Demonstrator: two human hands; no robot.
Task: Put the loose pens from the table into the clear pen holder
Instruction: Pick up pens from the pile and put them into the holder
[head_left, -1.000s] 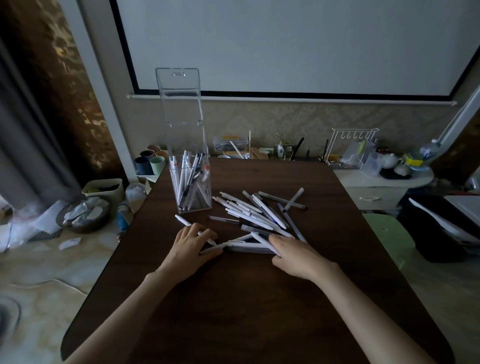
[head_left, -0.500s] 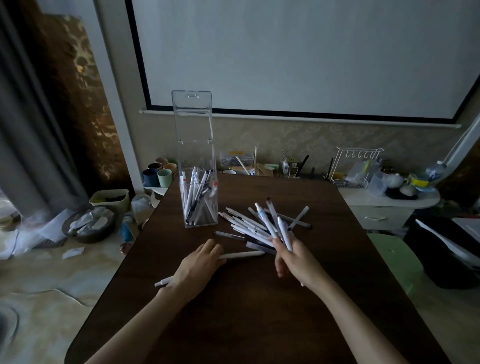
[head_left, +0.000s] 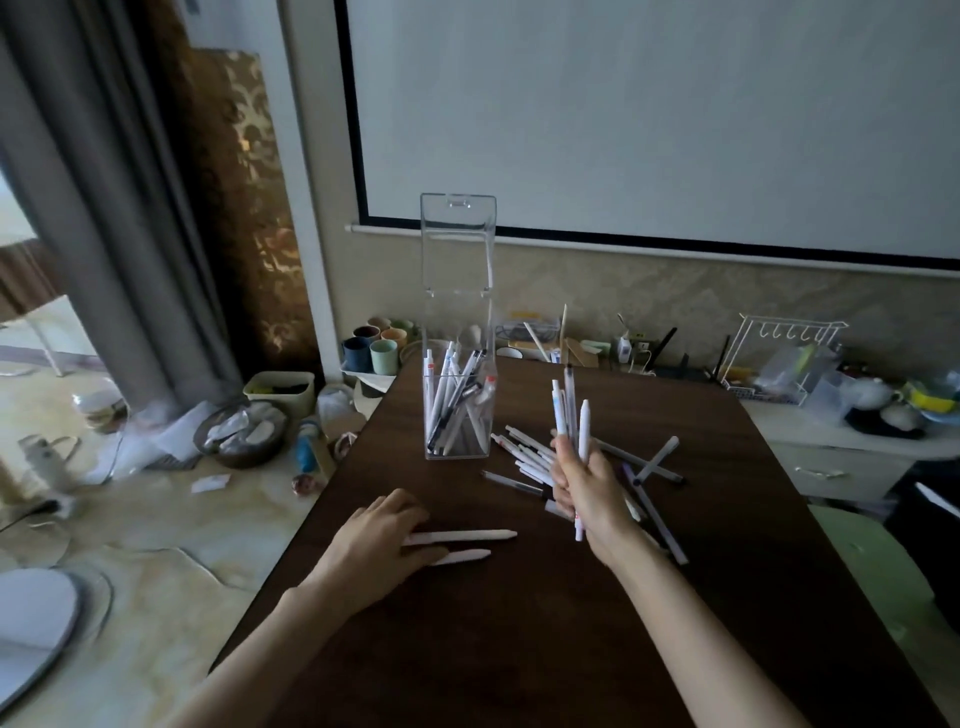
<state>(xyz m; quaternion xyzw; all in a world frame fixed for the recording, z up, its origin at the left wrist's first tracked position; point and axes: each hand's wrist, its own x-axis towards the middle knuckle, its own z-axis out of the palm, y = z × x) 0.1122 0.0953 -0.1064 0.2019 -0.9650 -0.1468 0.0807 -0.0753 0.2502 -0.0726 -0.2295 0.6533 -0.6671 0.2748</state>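
The clear pen holder stands upright on the dark wooden table, its tall lid flipped open, with several pens leaning inside. My right hand is raised to the right of it, shut on a bunch of white pens that point upward. My left hand lies flat on the table, its fingers resting on the ends of two white pens. A pile of loose pens lies behind my right hand, partly hidden by it.
A low white cabinet with a wire rack and clutter stands at the right. Cups, a bin and bags sit on the floor to the left. A green seat is by the table's right edge.
My right hand has lifted a bunch of pens off the table and turned them upright. My left hand has slid two pens away from the pile toward me. The camera has tilted up.
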